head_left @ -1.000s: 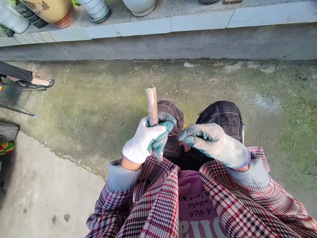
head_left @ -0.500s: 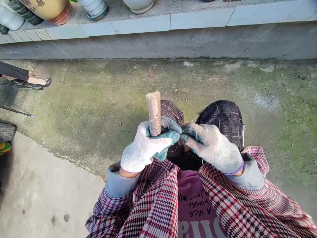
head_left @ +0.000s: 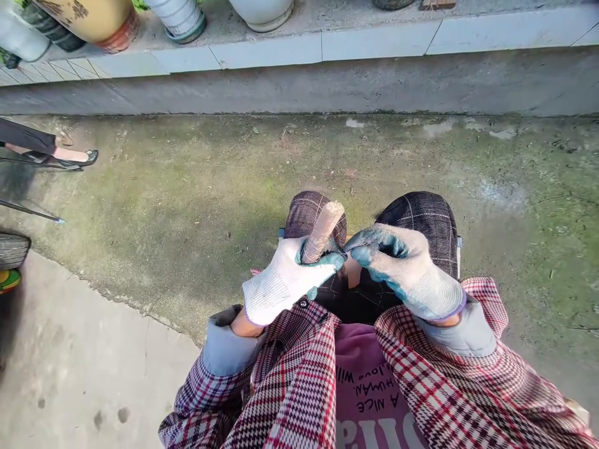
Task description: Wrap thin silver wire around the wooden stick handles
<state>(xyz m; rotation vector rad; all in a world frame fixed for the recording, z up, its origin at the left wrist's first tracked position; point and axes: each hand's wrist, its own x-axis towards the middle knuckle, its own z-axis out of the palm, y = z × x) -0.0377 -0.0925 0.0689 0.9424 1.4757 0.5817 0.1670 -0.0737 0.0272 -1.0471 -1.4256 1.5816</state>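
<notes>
My left hand [head_left: 292, 274], in a white glove with a teal palm, is closed around a short, round wooden stick [head_left: 324, 229]. The stick's pale, rough end tilts up and to the right. A thin strand, like string or wire, is wound about its side. In the same kind of glove, my right hand [head_left: 402, 265] is pinched closed at the left thumb tip. Between the two hands a short bit of fine strand seems to show at the right fingertips; most of it is hidden. Both hands are held above my knees.
Beyond the concrete ground [head_left: 210, 181] runs a low ledge with white tiles [head_left: 374, 42]. Flowerpots stand on it, among them a white pot [head_left: 262, 12] and a yellow pot [head_left: 103, 22]. A person's foot in a black shoe [head_left: 87, 159] is at the left, near a tyre-like object [head_left: 13, 249].
The wooden stick has tipped from near upright toward the right and sits lower. My left hand has turned with it. My right hand has rolled, showing more of its teal fingers.
</notes>
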